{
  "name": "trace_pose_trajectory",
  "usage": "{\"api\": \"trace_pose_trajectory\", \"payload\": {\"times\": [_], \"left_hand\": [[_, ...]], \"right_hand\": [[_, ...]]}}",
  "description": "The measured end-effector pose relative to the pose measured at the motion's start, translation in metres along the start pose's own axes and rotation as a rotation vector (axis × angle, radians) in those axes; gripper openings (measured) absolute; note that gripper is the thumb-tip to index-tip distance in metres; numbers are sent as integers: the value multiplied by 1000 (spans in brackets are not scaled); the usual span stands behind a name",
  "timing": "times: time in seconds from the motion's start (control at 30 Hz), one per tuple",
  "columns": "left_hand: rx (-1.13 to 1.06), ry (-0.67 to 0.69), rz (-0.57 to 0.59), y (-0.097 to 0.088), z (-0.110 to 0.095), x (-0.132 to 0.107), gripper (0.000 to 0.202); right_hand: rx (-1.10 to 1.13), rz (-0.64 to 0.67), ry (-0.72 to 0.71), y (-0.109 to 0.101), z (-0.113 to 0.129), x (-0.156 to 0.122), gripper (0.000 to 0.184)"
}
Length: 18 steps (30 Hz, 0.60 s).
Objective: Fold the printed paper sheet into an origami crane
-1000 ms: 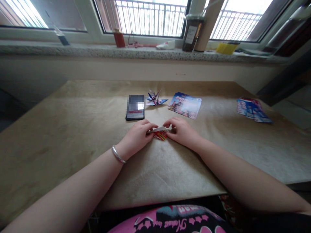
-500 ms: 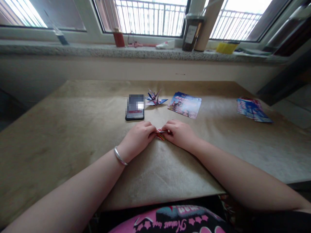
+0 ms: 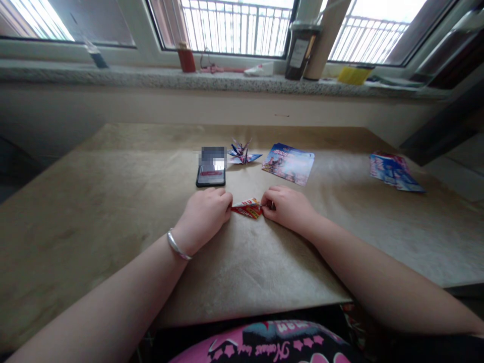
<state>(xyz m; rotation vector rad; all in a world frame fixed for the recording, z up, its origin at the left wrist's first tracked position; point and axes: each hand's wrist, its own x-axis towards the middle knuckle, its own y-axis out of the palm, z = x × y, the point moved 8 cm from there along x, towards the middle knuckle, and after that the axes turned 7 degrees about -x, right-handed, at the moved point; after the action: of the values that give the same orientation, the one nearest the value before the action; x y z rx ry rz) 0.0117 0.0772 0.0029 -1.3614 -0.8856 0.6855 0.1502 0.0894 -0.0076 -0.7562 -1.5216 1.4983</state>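
A small piece of folded paper (image 3: 247,207), red, white and yellow with printed lettering, lies low over the table between my two hands. My left hand (image 3: 206,214) pinches its left tip, fingers closed, with a silver bangle on the wrist. On the other side, my right hand (image 3: 286,206) has thumb and forefinger pressed together at the paper's right end. Just beyond the hands are a phone (image 3: 212,174), a folded paper crane (image 3: 244,154) in blue, white and pink, and a stack of printed sheets (image 3: 291,164).
More printed leaflets (image 3: 395,171) lie fanned at the table's right. Along the granite windowsill (image 3: 151,78) stand a red container (image 3: 186,59), a dark lidded jar (image 3: 298,53) and a yellow box (image 3: 354,74). The table's front edge is close to my body.
My left hand has moved left and my right hand slightly right, so the hands are farther apart. Much more of the folded paper shows between them.
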Motion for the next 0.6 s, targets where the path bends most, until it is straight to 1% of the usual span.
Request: {"api": "trace_pose_trajectory", "payload": {"times": [0.23, 0.33, 0.47, 0.6], "left_hand": [[-27, -15, -12, 4, 2, 3, 14], [-104, -36, -7, 6, 7, 4, 13], [-217, -27, 30, 10, 11, 4, 10], [-261, 9, -21, 7, 7, 4, 12]], "right_hand": [[14, 26, 21, -1, -2, 0, 9], [31, 37, 17, 0, -4, 0, 9], [45, 38, 8, 2, -5, 0, 9], [57, 12, -2, 1, -4, -1, 9]]}}
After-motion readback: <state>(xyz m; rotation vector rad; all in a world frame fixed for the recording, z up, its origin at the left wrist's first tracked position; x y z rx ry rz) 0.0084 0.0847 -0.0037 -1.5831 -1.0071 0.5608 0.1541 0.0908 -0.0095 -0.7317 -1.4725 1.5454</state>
